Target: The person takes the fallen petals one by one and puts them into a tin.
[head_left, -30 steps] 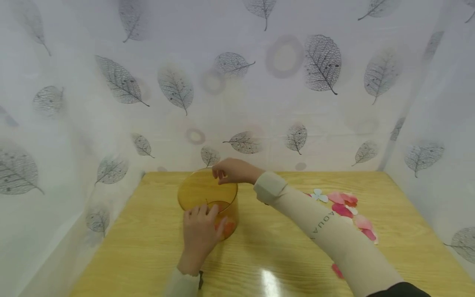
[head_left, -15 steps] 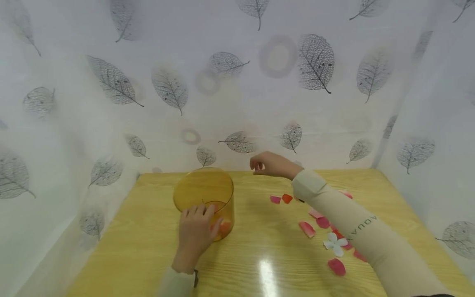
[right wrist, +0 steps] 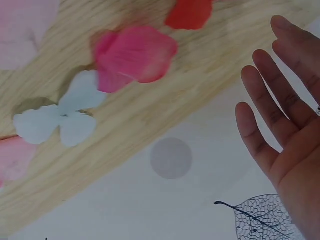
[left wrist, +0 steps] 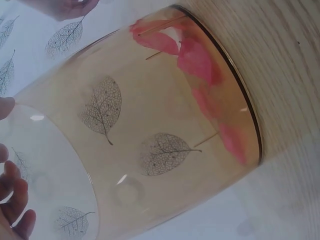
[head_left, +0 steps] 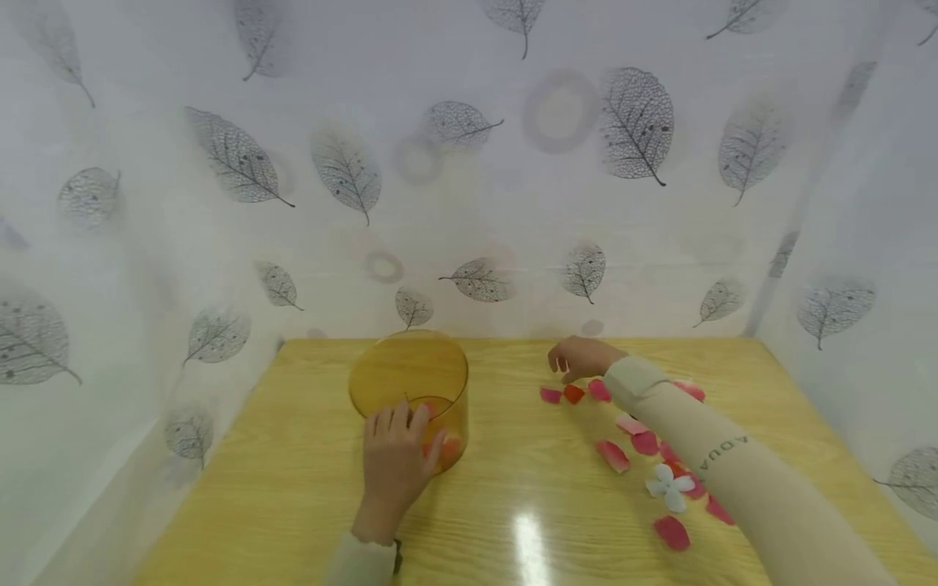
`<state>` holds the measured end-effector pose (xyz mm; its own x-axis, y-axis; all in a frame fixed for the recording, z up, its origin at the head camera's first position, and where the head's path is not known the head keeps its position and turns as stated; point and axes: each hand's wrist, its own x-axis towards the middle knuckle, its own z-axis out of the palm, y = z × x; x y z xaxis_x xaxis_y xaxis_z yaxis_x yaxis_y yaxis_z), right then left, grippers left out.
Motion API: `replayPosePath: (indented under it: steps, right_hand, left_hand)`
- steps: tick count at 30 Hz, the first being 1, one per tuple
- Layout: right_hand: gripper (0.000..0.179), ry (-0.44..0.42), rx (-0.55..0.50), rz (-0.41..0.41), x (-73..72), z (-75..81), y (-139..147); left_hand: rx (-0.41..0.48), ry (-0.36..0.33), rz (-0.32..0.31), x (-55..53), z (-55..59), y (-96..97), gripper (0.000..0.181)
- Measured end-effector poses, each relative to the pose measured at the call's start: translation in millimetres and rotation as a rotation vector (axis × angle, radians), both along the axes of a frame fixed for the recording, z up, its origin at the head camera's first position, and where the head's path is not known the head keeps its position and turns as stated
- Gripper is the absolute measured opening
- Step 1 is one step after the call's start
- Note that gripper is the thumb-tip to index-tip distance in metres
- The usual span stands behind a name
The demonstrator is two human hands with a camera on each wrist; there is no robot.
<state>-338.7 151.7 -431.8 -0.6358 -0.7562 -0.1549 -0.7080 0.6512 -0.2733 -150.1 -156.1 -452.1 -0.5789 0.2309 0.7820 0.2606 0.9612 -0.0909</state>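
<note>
A see-through amber round container [head_left: 410, 366] stands on the wooden table, with pink and red petals [left wrist: 197, 60] inside near its bottom. My left hand [head_left: 396, 456] holds it at the near rim; the fingers [left wrist: 15, 200] bend over the mouth in the left wrist view. To the right, my right hand [head_left: 586, 358] hovers close over a row of loose petals, where a red petal [head_left: 573, 394] and a pink petal [head_left: 599, 391] lie. Its fingers [right wrist: 275, 105] are loosely extended and hold nothing in the right wrist view.
More petals [head_left: 645, 443] and a white flower [head_left: 670, 487] are scattered on the table's right side, partly under my right sleeve [head_left: 718, 448]. Leaf-printed sheeting [head_left: 513, 179] walls the table at the back and both sides.
My right hand has moved right, from over the container to the loose petals, and lowered in the last half second. The left hand has stayed at the container's rim.
</note>
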Motion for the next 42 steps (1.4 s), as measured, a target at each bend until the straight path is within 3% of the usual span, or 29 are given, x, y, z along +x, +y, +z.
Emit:
replayPosePath:
  steps: [6,11,22,33,37,42]
  right_hand:
    - [0.018,-0.016,0.032,-0.050,-1.6,-23.0,9.1]
    - [0.023,0.019,0.024,-0.025,-0.7,-35.3,9.8]
    - [0.022,0.055,0.033,-0.035,1.4,-43.4,13.9]
    - [0.016,0.042,0.020,-0.044,7.2,-31.8,15.8]
    - [0.017,0.037,-0.041,-0.016,2.9,-25.6,15.4]
    - [0.023,0.025,-0.135,-0.005,-5.8,2.9,2.6]
  left_hand:
    - [0.008,0.007,0.001,0.0,-1.9,1.1,0.041]
    - [0.009,0.013,0.003,1.0,-1.6,1.5,0.041]
    - [0.008,0.005,0.010,3.7,-0.7,3.0,0.033]
    - [-0.017,-0.012,0.038,5.3,3.3,3.5,0.039]
    - [-0.020,-0.032,0.048,4.9,4.5,4.2,0.041]
    - [-0.008,-0.045,0.048,4.0,5.5,5.0,0.041]
